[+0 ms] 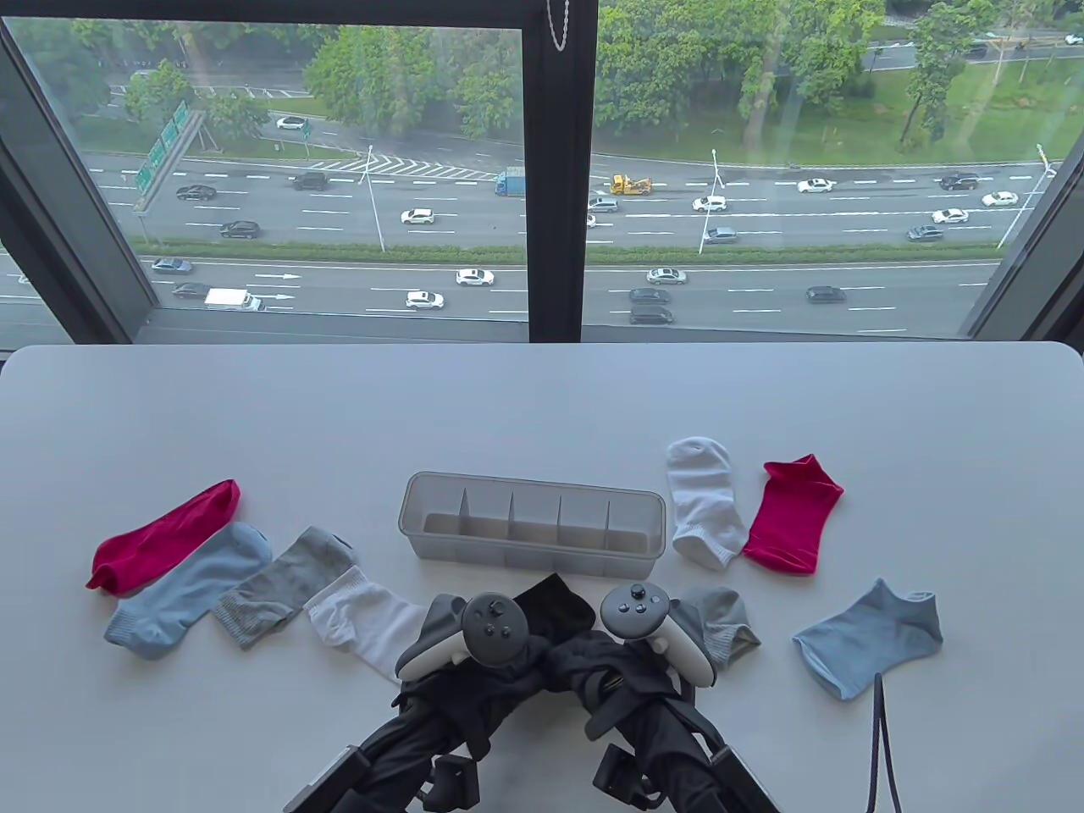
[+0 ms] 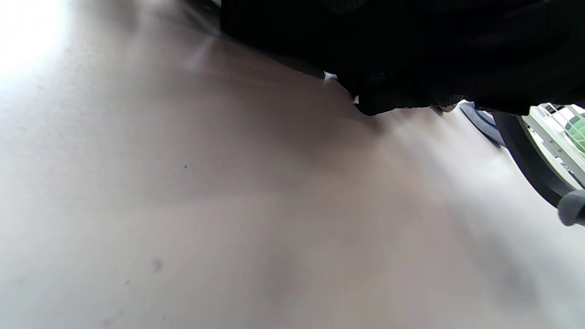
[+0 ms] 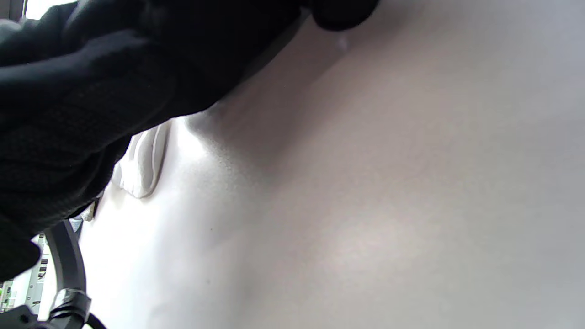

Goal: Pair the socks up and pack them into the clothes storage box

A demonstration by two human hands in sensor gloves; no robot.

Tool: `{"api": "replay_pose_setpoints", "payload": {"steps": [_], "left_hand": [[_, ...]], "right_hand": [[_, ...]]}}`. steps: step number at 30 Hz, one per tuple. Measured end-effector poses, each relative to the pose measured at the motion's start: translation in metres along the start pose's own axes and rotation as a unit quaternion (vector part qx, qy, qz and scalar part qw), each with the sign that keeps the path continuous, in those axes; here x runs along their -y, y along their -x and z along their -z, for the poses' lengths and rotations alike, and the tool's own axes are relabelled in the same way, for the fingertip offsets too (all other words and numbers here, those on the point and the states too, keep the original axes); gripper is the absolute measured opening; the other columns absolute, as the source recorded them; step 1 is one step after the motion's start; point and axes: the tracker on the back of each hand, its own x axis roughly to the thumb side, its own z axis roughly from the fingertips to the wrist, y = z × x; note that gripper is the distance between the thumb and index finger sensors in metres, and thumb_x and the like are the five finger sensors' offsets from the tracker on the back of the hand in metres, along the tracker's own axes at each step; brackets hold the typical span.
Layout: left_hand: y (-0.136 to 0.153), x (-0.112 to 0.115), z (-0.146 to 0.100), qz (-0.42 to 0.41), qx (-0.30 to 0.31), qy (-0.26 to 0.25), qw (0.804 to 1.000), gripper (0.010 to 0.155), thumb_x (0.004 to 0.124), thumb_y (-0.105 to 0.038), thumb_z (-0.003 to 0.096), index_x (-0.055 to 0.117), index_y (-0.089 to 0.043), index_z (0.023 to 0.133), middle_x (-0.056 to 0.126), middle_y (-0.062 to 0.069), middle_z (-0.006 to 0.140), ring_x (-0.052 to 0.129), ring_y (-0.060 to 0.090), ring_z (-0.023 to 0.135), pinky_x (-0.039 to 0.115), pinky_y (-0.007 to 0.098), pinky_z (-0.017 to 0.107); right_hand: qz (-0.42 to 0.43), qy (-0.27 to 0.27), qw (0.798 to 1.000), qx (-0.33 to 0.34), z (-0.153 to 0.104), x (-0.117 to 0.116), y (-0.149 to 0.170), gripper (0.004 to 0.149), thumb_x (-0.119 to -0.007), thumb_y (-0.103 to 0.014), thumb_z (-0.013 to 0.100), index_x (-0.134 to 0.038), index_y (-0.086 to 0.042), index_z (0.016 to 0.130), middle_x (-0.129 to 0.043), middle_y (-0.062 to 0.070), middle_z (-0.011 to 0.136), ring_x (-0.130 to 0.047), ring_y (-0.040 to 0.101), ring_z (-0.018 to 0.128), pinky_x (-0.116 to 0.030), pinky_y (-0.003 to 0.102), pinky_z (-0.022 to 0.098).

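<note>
A: What is nearest to us?

B: The left hand (image 1: pixel 474 656) and the right hand (image 1: pixel 631 648) sit close together at the near edge of the worktop (image 1: pixel 542 398). Dark cloth is bunched between them, and a black sock (image 1: pixel 555 605) pokes out just past them. I think both hands are busy with black socks, but the fingers are hidden, so I cannot tell if either grip is open or closed.

A: And around them?

B: On the left lie 4 loose socks in a row: white sock (image 1: pixel 364 622), gray sock (image 1: pixel 284 584), blue sock (image 1: pixel 190 589), red sock (image 1: pixel 165 533). On the right lie 4 more: a gray one (image 1: pixel 720 631) touching the right hand, a blue one (image 1: pixel 872 635), a red one (image 1: pixel 792 512) and a white one (image 1: pixel 703 500).

A: Where is the storage box (image 1: pixel 532 525)?

B: Just past the hands, in the middle. All its slots look empty. So I think no pair is packed yet. Almost everything is left to do.
</note>
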Motion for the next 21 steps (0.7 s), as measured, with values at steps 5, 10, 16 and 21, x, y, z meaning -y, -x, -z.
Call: {"api": "replay_pose_setpoints", "payload": {"steps": [5,10,16,21], "left_hand": [[0.007,0.002,0.0,-0.024,0.002,0.028,0.999,0.046,0.048,-0.024,0.06,0.053,-0.003,0.1,0.05,0.024,0.112,0.03,0.052,0.109,0.028,0.075,0.074],[0.005,0.007,0.002,-0.026,0.01,0.048,0.998,0.046,0.042,-0.028,0.0599,0.047,-0.001,0.097,0.023,0.031,0.115,0.001,0.055,0.103,0.012,0.074,0.07],[-0.002,0.007,0.001,0.031,-0.01,0.016,0.999,0.063,0.062,-0.037,0.0576,0.027,-0.013,0.104,0.005,0.026,0.115,-0.008,0.053,0.101,0.008,0.073,0.071],[-0.002,0.003,0.0,0.054,-0.012,-0.022,0.998,0.045,0.059,-0.031,0.0584,0.059,-0.003,0.093,0.034,0.026,0.116,0.011,0.053,0.108,0.017,0.074,0.074]], "right_hand": [[-0.035,-0.007,0.999,0.021,-0.002,-0.002,-0.003,0.067,-0.056,-0.052,0.052,-0.033,-0.017,0.105,-0.027,0.018,0.108,-0.037,0.036,0.089,-0.053,0.039,0.072],[-0.052,0.029,0.998,0.011,-0.003,0.001,-0.005,0.045,-0.052,-0.043,0.054,-0.059,-0.021,0.093,-0.041,0.014,0.107,-0.048,0.034,0.089,-0.06,0.038,0.07],[-0.015,0.019,1.0,0.013,-0.003,0.001,-0.005,0.044,-0.048,-0.043,0.057,-0.065,-0.014,0.085,-0.044,0.013,0.105,-0.045,0.035,0.091,-0.058,0.041,0.071],[-0.054,0.034,0.998,0.027,-0.007,-0.003,-0.013,0.057,-0.05,-0.052,0.054,-0.051,-0.015,0.098,-0.039,0.016,0.108,-0.042,0.037,0.094,-0.053,0.044,0.073]]}}
